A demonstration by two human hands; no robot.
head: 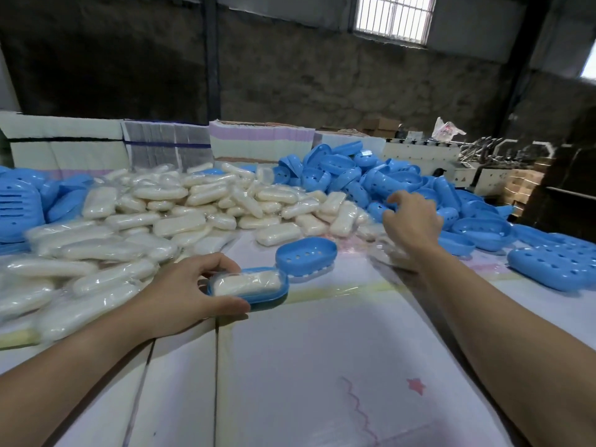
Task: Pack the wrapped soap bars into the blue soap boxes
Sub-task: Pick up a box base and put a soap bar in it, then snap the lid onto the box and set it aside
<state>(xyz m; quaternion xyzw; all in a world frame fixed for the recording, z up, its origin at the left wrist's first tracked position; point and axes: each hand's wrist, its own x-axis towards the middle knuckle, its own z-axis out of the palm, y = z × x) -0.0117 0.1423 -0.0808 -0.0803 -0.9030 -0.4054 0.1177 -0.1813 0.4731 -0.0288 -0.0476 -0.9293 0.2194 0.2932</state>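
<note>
The left hand [190, 295] is curled round a blue soap box [250, 293] with a wrapped soap bar [246, 282] seated inside — a loose pinch could tip it out. The right hand [411, 225], fingers loosely spread and holding nothing, is reached toward the box pile [371, 179] — a snag there could bring boxes sliding. Bare worktop [322, 366] is left open in front.

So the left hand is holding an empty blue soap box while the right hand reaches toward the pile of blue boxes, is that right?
Not quite: the head view shows the blue soap box in the left hand already has a wrapped soap bar in it. The right hand does reach toward the pile of blue boxes.
</note>
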